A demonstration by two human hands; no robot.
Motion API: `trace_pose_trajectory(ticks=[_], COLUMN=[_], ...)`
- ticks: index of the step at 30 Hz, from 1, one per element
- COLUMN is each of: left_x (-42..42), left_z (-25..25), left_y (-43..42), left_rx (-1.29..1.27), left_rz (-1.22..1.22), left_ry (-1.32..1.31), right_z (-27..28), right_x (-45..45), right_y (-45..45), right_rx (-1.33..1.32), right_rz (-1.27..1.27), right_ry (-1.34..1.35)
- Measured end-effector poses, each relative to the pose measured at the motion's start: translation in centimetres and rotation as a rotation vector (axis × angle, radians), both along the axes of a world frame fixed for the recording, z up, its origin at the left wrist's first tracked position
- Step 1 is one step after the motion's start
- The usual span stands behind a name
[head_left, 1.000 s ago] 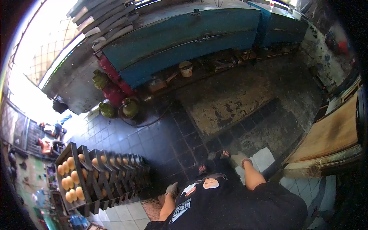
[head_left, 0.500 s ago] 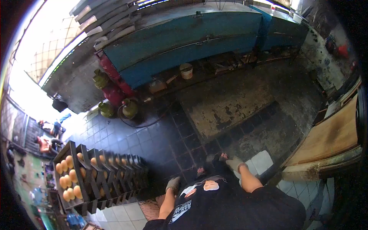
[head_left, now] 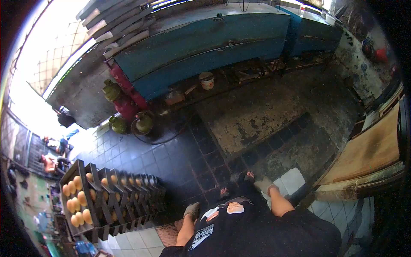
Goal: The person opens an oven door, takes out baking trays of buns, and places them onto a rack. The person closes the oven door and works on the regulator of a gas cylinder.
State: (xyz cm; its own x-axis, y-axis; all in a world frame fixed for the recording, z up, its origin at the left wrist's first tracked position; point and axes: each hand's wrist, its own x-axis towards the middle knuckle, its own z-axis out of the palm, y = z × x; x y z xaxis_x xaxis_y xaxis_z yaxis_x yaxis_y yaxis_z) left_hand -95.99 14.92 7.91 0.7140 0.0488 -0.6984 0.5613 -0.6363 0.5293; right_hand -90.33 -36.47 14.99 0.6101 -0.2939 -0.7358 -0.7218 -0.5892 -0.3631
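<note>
Tray stack at the person's left, both hands low and gloved-looking

Tray stack (head_left: 97, 216): dark, many layers, on the person's left side. Top tray shows golden-brown, rounded buns (head_left: 81, 197) in three short rows; more show through the gaps between the lower layers.

Left hand (head_left: 192, 210): hangs near the stack, apart from it, dark floor between. Greyish covering, probably a glove, forearm bare. Cannot tell whether the fingers are spread or curled.

Right hand (head_left: 263, 186): out to the other side, pale covering, wrist bent. In view it lies just beside a pale, tile-like patch (head_left: 292, 180); contact cannot be told. Finger spread also too unclear to call.

Between the hands: a black shirt (head_left: 274, 229) with a printed design, and bare toes below it on dark floor tiles (head_left: 171, 158).

Ahead: a worn, rough floor patch (head_left: 252, 122), lighter than its surroundings. Beyond it, a long blue counter (head_left: 205, 43), a white bucket (head_left: 206, 81) at its foot. Near the counter's left end, green gas cylinders (head_left: 144, 123), a hose curving over the tiles.

Far right: wooden board (head_left: 368, 147), slanted in view. Far left, past the stack: people (head_left: 50, 162), small and blurred, by bright daylight.
</note>
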Motion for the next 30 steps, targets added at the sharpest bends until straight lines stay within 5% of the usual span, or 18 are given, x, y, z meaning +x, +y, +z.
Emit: trace_pose_trajectory(ticks=[2, 4, 7, 13, 15, 19, 26, 30], left_x=[0.6, 0.7, 0.2, 0.9, 1.5, 0.7, 0.0, 0.6], left_z=[1.6, 1.7, -2.2, -0.1, 3.4, 2.0, 3.0, 5.2], left_y=[-0.7, -0.9, 0.1, -0.6, -2.0, -2.2, -2.1, -2.4], left_rx=[-0.005, -0.01, -0.018, -0.15, -0.066, -0.174, -0.104, 0.063], left_rz=[0.062, 0.124, -0.026, 0.078, 0.345, 0.514, 0.48, 0.349], left_ry=[0.092, 0.184, -0.027, 0.047, 0.219, 0.119, 0.177, 0.184], right_z=[-2.3, 2.3, 10.8, 4.1, 1.5, -0.5, 4.3, 0.3], right_x=[-0.1, 0.6, 2.0, 2.1, 1.9, 0.8, 0.3, -0.1], right_y=[-0.6, 0.7, 3.0, 1.3, 0.6, -0.2, -0.1, -1.1], right_rx=[0.081, 0.105, 0.166, 0.304, 0.286, 0.333, 0.076, 0.045], right_rz=[0.007, -0.005, 0.053, 0.057, 0.112, 0.066, 0.075, 0.003], right_ry=[-0.099, -0.093, -0.076, -0.172, -0.206, -0.224, -0.112, -0.1])
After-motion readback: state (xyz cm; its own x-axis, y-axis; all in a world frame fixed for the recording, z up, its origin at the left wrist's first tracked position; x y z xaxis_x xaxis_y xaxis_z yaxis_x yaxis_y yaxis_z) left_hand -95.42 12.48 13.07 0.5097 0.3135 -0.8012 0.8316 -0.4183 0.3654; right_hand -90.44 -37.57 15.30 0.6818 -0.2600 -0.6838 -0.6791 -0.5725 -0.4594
